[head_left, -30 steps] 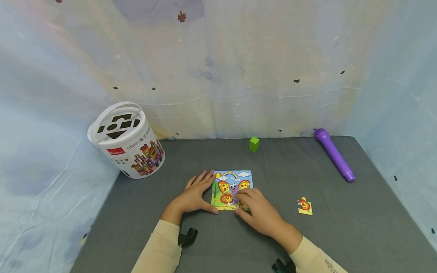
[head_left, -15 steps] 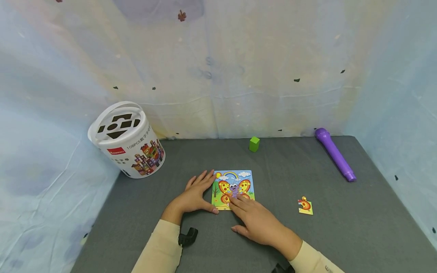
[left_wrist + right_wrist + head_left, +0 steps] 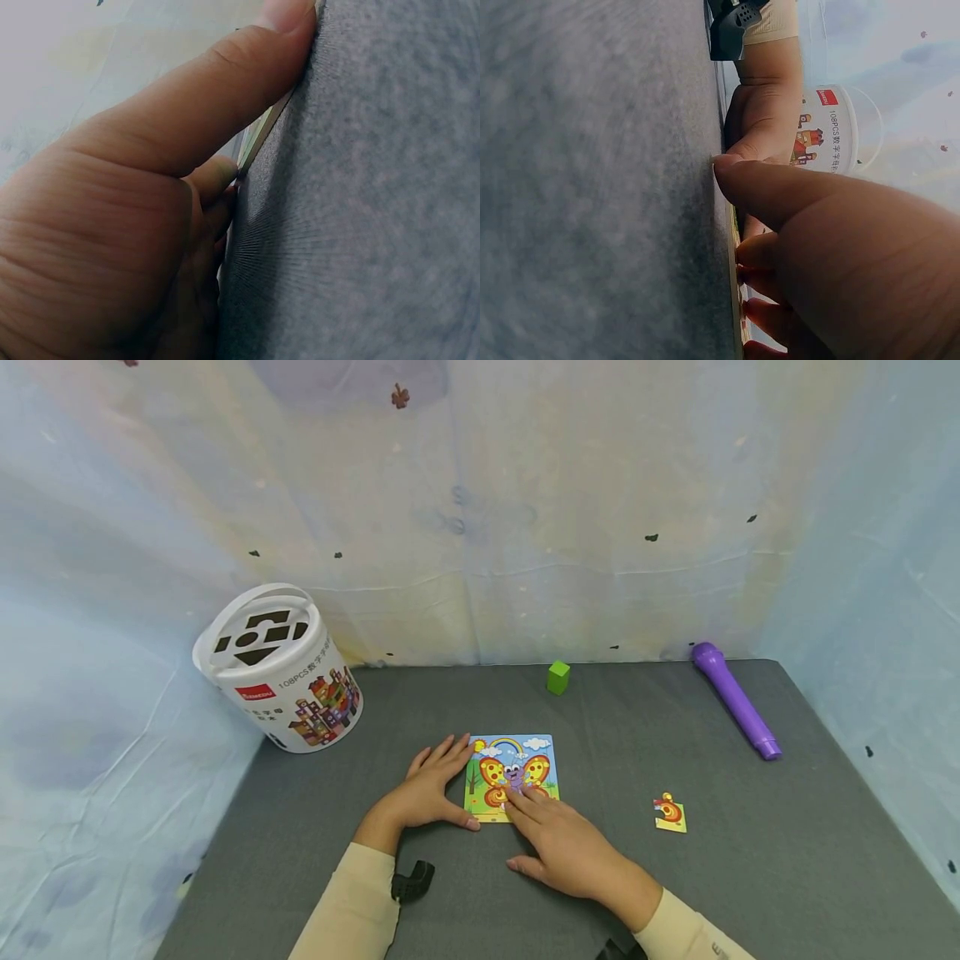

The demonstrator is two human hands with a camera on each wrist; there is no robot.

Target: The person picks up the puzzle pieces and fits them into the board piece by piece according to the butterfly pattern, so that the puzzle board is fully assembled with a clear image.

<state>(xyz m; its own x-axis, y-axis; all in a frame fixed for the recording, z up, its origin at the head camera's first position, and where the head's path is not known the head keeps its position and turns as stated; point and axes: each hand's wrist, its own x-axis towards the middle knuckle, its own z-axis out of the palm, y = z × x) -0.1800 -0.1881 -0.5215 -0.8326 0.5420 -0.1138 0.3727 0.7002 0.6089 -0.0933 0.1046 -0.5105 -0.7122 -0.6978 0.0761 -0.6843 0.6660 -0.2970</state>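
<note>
A square butterfly jigsaw puzzle (image 3: 517,747) lies flat on the grey table in the head view. My left hand (image 3: 431,789) is spread along its left side, fingertips at the upper left edge and thumb at the lower left corner. My right hand (image 3: 566,843) rests its straight fingers on the puzzle's lower right part, hiding that area; its thumb sits off the near edge. In the right wrist view, several fingertips (image 3: 756,281) press on the thin board. One loose puzzle piece (image 3: 670,813) with a red and orange swirl lies to the right.
A white block bucket (image 3: 288,681) with a shape-hole lid stands at the back left. Behind the puzzle is a green cube (image 3: 558,677). A purple toy microphone (image 3: 735,700) lies at the back right. Cloth walls (image 3: 480,510) border the grey table (image 3: 600,735).
Over the second, my right hand has gone from curled fingers at the lower right of the puzzle to straight fingers laid on it, thumb drawn back. My left hand has stayed put.
</note>
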